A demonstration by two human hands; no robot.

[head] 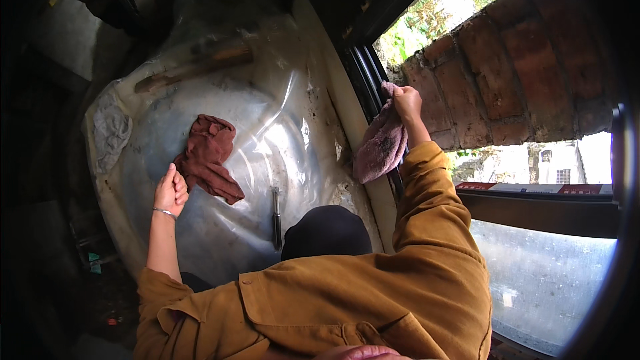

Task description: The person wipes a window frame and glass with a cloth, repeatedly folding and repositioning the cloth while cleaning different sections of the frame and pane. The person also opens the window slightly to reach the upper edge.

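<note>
My right hand [408, 104] grips one end of a mauve terry cloth [381, 149] with dark stains. The cloth hangs over the black window track [369, 72] and the pale sill beside it. To the left, my left hand [171, 191] is curled with the thumb up, and nothing shows in it. Just beyond that hand lies a crumpled reddish-brown cloth [212, 157] on a plastic-covered surface [250, 95]; whether the two touch is unclear. A slim black-and-silver tool [276, 220] rests on the plastic near my dark-clad knee [327, 232].
A grey-white rag [111, 132] lies at the surface's left edge. Toward the back, a strip of wood [195, 67] sits on or under the plastic. Outside the window opening stands a brick wall [500, 70]. At right are a window frame rail [540, 210] and a glass pane [545, 275].
</note>
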